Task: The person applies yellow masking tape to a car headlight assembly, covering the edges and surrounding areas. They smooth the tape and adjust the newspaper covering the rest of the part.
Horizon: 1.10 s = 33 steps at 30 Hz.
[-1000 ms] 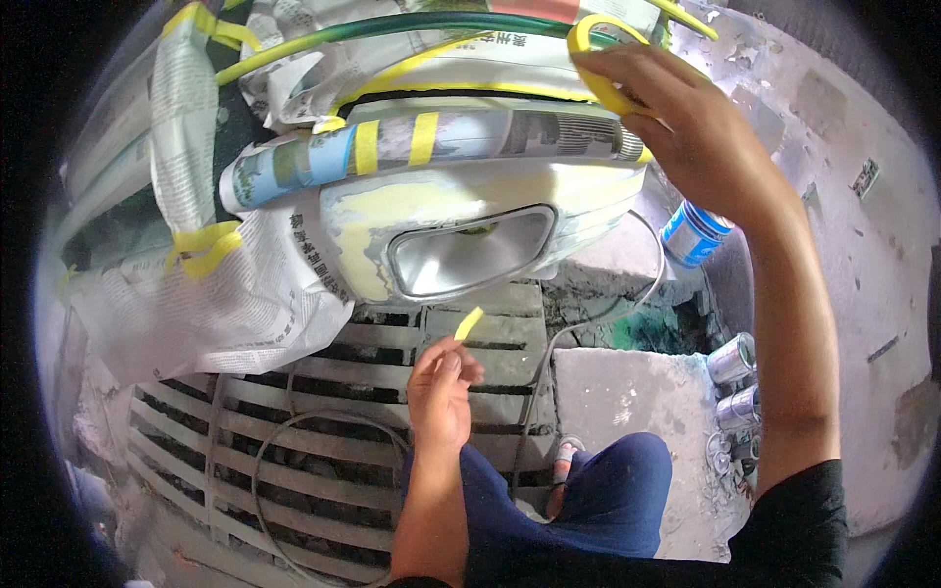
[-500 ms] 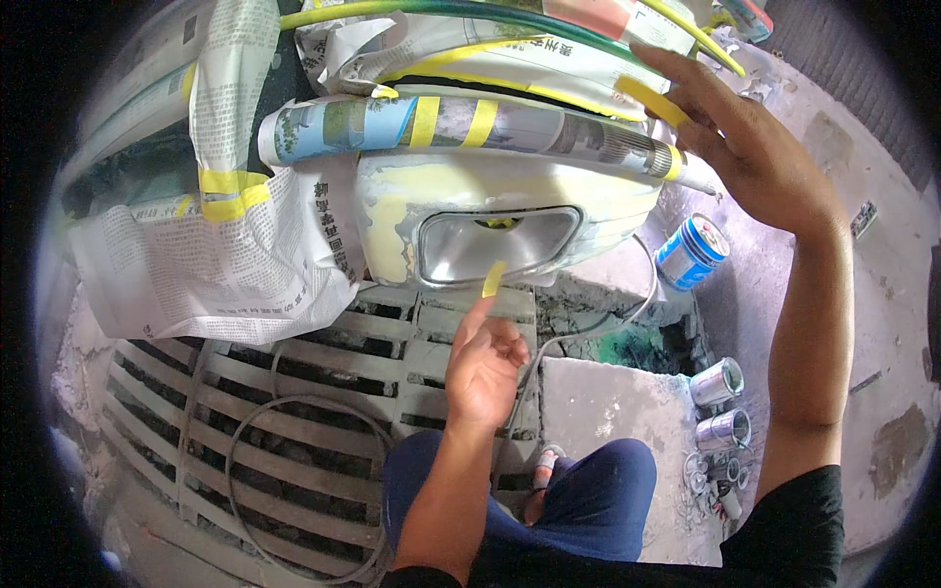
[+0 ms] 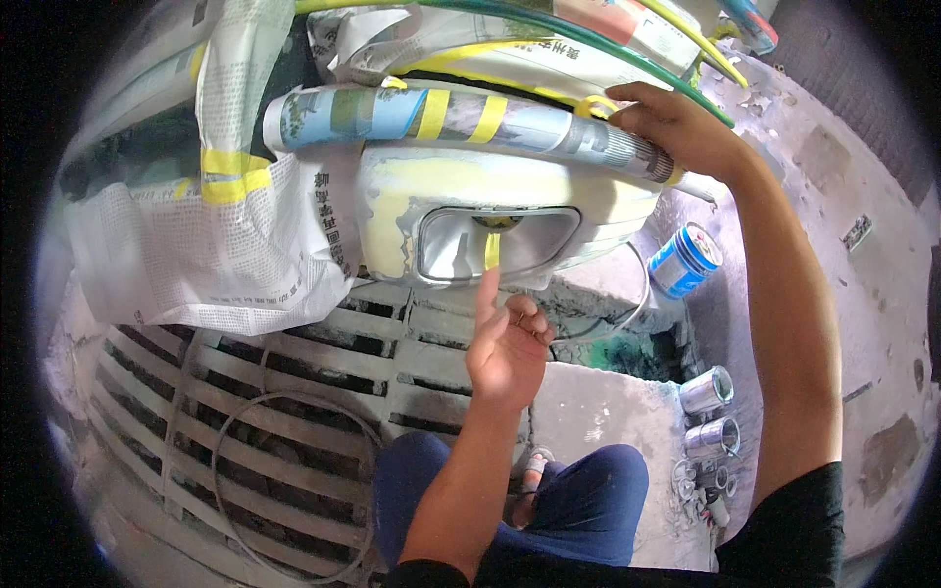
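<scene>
A strip of yellow tape clings to the tip of the stretched index finger of my left hand, whose other fingers curl loosely. It stands in front of a silvery rectangular lamp recess in a cream-and-grey patchy bumper-like panel. Over the panel's top lies a roll of printed paper, banded with yellow tape. At its right end my right hand is closed on a curled piece of yellow tape, the fingertips partly hidden behind the roll.
Newspaper masks the left side, and a green-yellow hose arches behind. A blue can and open metal tins stand at the right. Below are a slatted floor grate, a looped cable and a concrete slab.
My right hand has come down and left onto the roll's right end with its tape. My left hand has risen slightly, bringing its strip in front of the lamp recess.
</scene>
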Motion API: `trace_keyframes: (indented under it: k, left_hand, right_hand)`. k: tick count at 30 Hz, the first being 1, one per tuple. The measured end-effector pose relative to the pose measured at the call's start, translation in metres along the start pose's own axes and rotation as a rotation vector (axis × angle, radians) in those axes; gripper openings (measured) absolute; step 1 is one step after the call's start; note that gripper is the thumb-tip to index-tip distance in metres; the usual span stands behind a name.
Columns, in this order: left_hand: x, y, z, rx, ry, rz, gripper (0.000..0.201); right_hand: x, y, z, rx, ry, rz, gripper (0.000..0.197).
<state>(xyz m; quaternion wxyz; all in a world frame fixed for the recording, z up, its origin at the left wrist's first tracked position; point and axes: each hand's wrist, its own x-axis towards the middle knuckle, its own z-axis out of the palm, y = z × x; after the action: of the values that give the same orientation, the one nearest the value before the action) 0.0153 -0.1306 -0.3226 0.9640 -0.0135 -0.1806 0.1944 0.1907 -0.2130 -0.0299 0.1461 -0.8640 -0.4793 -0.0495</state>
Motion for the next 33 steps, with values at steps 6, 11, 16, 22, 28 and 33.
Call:
trace_keyframes:
  k: [6, 11, 16, 22, 28, 33]
  left_hand:
    - [0.016, -0.008, 0.008, -0.193, -0.030, 0.045, 0.060]
    - [0.015, -0.018, 0.003, -0.404, -0.139, -0.009, 0.043]
    - [0.013, -0.020, 0.005, -0.300, -0.035, 0.028, 0.042]
    - [0.009, -0.019, -0.017, -0.112, 0.037, 0.051, 0.037]
    - [-0.033, 0.054, -0.052, 0.185, 0.061, -0.003, 0.036]
    - [-0.041, 0.079, -0.060, 0.288, 0.015, -0.048, 0.035]
  right_hand:
    - [-0.083, -0.040, 0.060, -0.046, 0.826, -0.250, 0.023]
    - [-0.108, -0.072, 0.142, 0.188, 0.202, -0.355, 0.031]
    - [-0.086, -0.050, 0.177, 0.486, 0.209, -0.295, 0.035]
    - [-0.083, -0.002, 0.161, 0.222, 0.238, -0.504, 0.036]
    - [-0.132, 0.011, 0.181, 0.469, 0.132, -0.157, 0.039]
    - [-0.143, 0.013, 0.216, 0.697, -0.007, 0.057, 0.039]
